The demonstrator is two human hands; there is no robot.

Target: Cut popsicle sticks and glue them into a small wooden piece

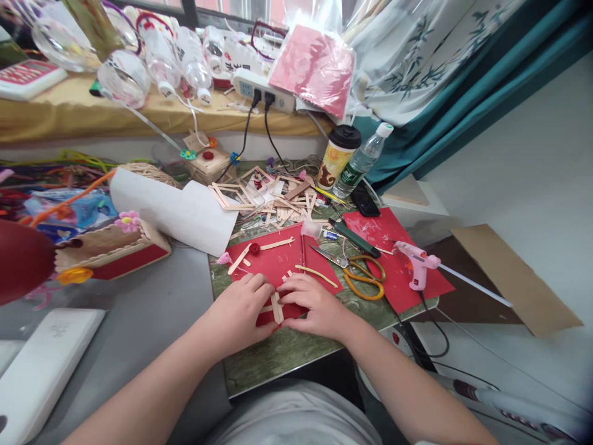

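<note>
My left hand (pixel 241 309) and my right hand (pixel 315 306) meet over red paper (pixel 273 244) near the table's front edge. Between them are short pale craft sticks (pixel 277 308) joined or laid side by side, gripped by the fingers of both hands. Part of the sticks is hidden behind my fingertips. Just beyond the hands, longer craft sticks (pixel 277 243) and a dark red rosette (pixel 254 249) lie on the paper. A thin yellowish strip (pixel 316 276) is close to my right hand. Scissors (pixel 359 272) with orange handles rest to the right.
A pink glue gun (pixel 414 262) lies on another red sheet (pixel 393 290), its cord hanging off the edge. A utility knife (pixel 356 238) is near the scissors. Behind stand a paper cup (pixel 340 157), a water bottle (pixel 364 162) and a heap of sticks (pixel 287 201). A decorated box (pixel 115 250) sits left.
</note>
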